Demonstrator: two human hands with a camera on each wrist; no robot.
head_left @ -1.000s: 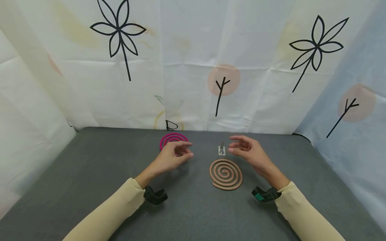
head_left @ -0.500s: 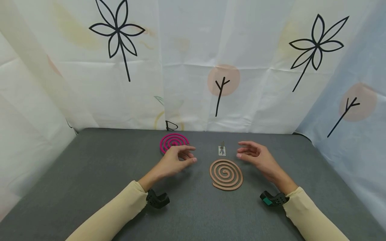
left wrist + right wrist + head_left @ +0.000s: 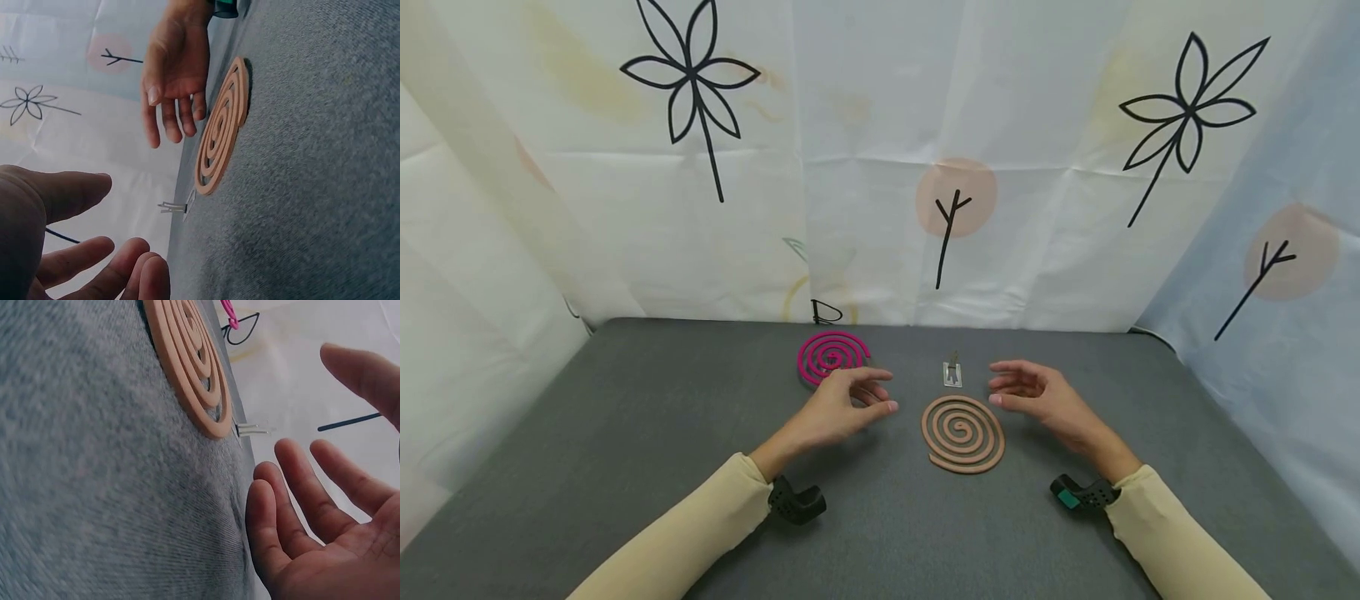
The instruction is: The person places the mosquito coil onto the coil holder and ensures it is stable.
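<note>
Both hands hover above a grey table with nothing in their grasp, fingers relaxed. Between them, nearer the right one, a brown mosquito coil (image 3: 961,427) lies flat. Just behind that coil is a small metal coil stand (image 3: 952,377), its prongs sticking up in the right wrist view. My left hand (image 3: 835,410) is just in front of a pink mosquito coil (image 3: 832,359) and overlaps its near edge in the head view. To the right of the stand is my right hand (image 3: 1047,402), palm facing inward. In the left wrist view the brown coil (image 3: 236,119) lies below the right hand.
The grey table (image 3: 647,433) reaches back to a white curtain (image 3: 865,167) printed with flowers and trees. More curtain hangs along the left and right sides. A dark strap device (image 3: 797,500) is on the left wrist, another (image 3: 1084,492) on the right.
My right hand has moved right, away from the stand. My left hand has drifted slightly right and toward me, uncovering more of the pink coil. Coils and stand have stayed in place.
</note>
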